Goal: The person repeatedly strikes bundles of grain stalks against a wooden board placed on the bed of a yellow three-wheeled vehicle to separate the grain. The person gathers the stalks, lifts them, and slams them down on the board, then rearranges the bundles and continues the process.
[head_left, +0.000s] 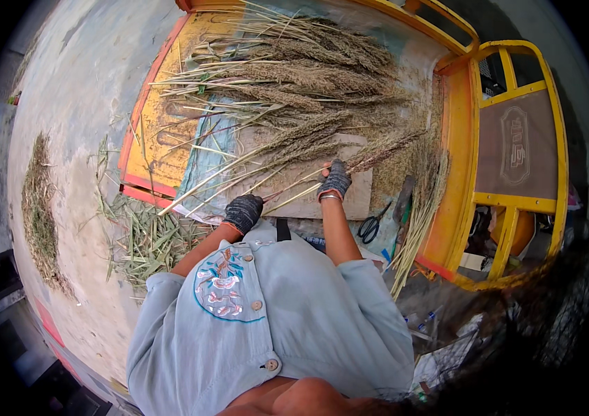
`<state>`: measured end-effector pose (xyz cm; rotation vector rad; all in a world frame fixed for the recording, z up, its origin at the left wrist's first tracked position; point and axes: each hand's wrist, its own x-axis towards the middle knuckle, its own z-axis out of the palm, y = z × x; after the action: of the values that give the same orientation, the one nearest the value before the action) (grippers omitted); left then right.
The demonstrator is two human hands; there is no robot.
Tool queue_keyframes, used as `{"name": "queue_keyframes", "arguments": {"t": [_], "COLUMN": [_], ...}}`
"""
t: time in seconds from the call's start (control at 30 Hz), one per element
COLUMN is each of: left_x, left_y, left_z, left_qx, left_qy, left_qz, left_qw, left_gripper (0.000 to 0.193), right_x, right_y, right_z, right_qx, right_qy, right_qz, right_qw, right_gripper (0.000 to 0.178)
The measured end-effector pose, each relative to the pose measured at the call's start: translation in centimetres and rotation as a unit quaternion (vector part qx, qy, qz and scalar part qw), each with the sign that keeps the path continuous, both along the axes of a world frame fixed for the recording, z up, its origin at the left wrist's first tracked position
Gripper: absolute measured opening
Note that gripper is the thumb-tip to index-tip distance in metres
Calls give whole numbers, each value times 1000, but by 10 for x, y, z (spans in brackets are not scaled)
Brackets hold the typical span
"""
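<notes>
My right hand [335, 179], in a dark grey knitted glove with bare fingertips, is closed round a broomcorn stalk. The stalk's bushy seed head [382, 151] points away to the upper right. Lower and to the left, my gloved left hand [244, 212] is closed at the thin lower end of the stalks; its fingertips are partly hidden. Beneath both hands lies a flat tan board [360, 197]. Just beyond them spreads a large pile of broomcorn [315, 73], seed heads to the right and pale stems to the left.
Black-handled scissors [369, 229] and a dark flat blade [403, 197] lie right of my right hand, beside a row of broomcorn stalks [423, 208]. The yellow cart bed [159, 104] has a railing [551, 166] at right. Stripped leaves [152, 239] litter the ground at left.
</notes>
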<state>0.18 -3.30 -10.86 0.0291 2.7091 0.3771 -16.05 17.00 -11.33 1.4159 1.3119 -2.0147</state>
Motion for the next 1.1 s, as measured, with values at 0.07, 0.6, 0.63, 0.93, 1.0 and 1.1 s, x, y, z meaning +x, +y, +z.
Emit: {"name": "queue_keyframes", "arguments": {"t": [0.07,0.6,0.63,0.93,1.0,1.1], "left_x": [-1,8,9,10,7,10], "left_y": [1,3,3,3,4,1], "left_z": [5,15,13,11,17,13], "left_qx": [21,74,76,90,106,107], "left_qy": [-34,-74,-82,-115,-103,-104], "left_qz": [-9,-52,-52,-67,-67,-65], "left_qw": [999,993,992,987,987,987], "left_gripper": [21,22,22,25,25,25], "right_x": [-1,-1,-1,-5,-4,-1], "right_y": [1,11,10,18,21,11], "right_z": [-7,-7,-7,-19,-34,-8], "right_qx": [11,-2,0,-28,-27,-42], "right_qy": [-7,13,18,-12,39,48], "right_qz": [-27,41,42,89,79,82], "right_qw": [1000,999,999,996,996,995], "right_gripper": [26,24,23,20,20,19]}}
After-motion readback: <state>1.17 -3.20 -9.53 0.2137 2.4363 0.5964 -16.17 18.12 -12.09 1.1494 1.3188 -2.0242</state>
